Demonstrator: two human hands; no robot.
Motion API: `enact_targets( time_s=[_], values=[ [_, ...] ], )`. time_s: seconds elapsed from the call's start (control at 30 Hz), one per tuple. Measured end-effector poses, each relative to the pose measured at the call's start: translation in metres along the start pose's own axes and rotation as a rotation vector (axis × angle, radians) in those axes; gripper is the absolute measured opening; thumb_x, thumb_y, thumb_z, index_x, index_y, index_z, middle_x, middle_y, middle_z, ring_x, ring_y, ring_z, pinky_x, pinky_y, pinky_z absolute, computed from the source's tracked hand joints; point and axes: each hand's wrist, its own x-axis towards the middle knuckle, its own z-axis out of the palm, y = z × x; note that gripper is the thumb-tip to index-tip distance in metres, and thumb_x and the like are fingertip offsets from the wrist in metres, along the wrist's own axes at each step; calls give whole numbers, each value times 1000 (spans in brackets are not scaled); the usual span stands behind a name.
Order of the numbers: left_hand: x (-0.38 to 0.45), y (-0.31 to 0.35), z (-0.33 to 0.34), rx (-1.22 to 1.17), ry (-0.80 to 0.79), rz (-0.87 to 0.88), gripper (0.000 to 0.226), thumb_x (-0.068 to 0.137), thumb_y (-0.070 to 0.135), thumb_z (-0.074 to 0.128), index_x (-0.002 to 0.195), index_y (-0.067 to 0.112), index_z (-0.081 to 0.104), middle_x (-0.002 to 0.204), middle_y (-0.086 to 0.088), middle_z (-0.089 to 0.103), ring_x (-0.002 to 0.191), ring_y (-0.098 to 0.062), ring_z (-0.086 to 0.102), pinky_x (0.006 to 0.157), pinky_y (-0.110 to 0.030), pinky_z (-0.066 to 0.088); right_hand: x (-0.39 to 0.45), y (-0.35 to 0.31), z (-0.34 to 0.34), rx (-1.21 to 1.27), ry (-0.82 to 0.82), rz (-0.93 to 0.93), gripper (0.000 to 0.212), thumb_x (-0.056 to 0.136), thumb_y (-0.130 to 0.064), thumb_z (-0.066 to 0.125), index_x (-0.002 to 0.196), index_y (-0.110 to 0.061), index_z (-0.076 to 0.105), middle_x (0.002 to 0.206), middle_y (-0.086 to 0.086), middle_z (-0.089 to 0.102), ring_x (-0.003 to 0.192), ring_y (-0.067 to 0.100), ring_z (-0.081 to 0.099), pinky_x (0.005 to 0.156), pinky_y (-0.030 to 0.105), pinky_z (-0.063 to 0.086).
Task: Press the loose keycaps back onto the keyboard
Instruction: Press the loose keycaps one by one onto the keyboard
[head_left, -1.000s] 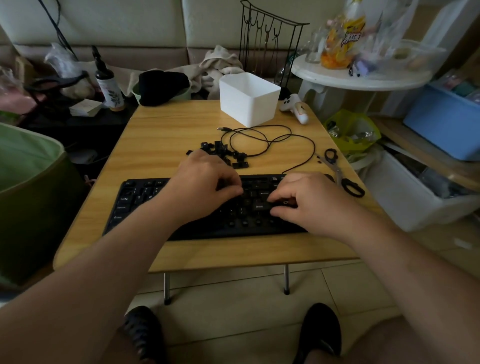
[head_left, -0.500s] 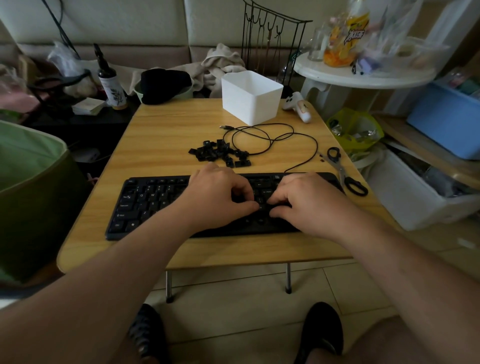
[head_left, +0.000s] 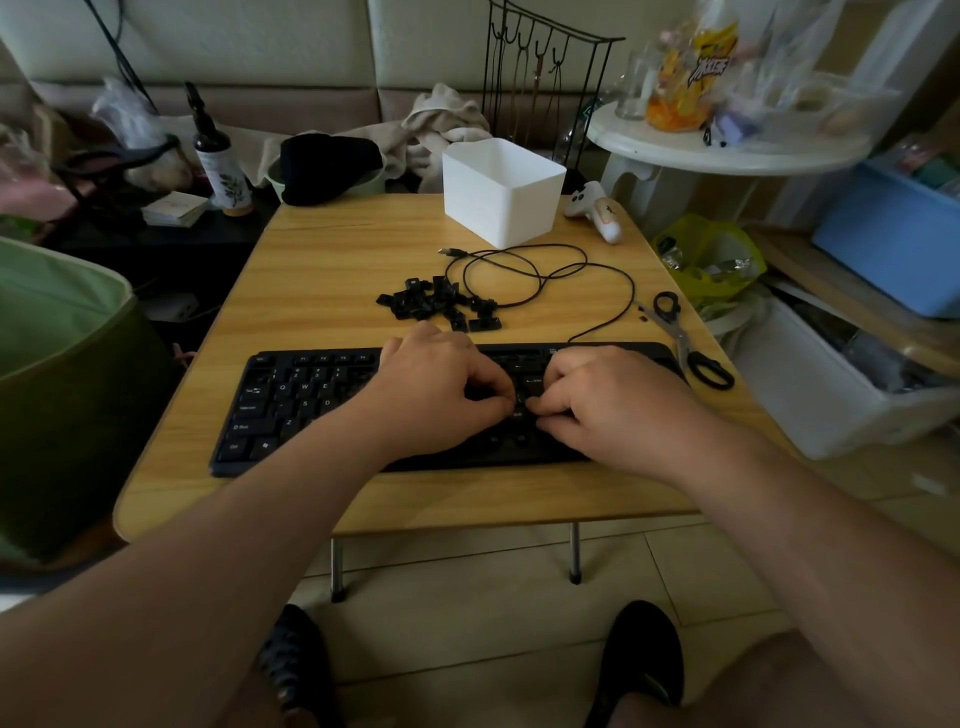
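A black keyboard (head_left: 291, 400) lies across the front of the wooden table (head_left: 332, 260). Behind it sits a small heap of loose black keycaps (head_left: 436, 304). My left hand (head_left: 441, 395) rests on the middle of the keyboard with its fingers curled, thumb and forefinger pinched together. My right hand (head_left: 618, 410) is beside it, fingertips bent down and touching the left hand's fingertips. Both hands close on one small black keycap (head_left: 519, 399) against the keys; it barely shows between the fingers. The hands hide the keyboard's middle and right part.
The keyboard's black cable (head_left: 540, 275) loops behind the keycap heap. Scissors (head_left: 685, 348) lie at the table's right edge. A white bin (head_left: 501, 192) and a white controller (head_left: 597, 210) stand at the back. A green basket (head_left: 67, 384) is on the left, storage boxes (head_left: 831, 395) on the right.
My left hand has slid right and down over the keys, uncovering the keycap heap. Its fingertips have met my right hand's fingertips, which stayed almost in place.
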Motion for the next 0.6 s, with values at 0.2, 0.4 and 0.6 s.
enact_targets(
  time_s=[0.2, 0.4, 0.6],
  values=[
    [1, 4, -3, 5, -15, -22, 6, 89, 58, 67, 94, 61, 66, 104, 17, 54, 117, -20, 40, 104, -47, 34, 2, -2, 7, 79, 59, 68, 18, 98, -30, 68, 112, -32, 79, 99, -14, 57, 96, 13, 55, 79, 37, 53],
    [6, 7, -8, 29, -73, -43, 8, 89, 60, 68, 97, 61, 69, 96, 20, 51, 118, -21, 39, 101, -45, 32, 3, -6, 8, 129, 85, 123, 13, 95, -23, 73, 105, -26, 80, 89, -11, 54, 89, 14, 53, 72, 32, 50],
    [8, 8, -5, 71, -62, -35, 10, 88, 59, 70, 98, 56, 72, 88, 20, 49, 115, -21, 40, 99, -44, 34, 5, -9, 9, 106, 53, 134, 16, 93, -16, 73, 101, -28, 80, 90, -11, 53, 90, 13, 53, 74, 33, 54]
  ],
)
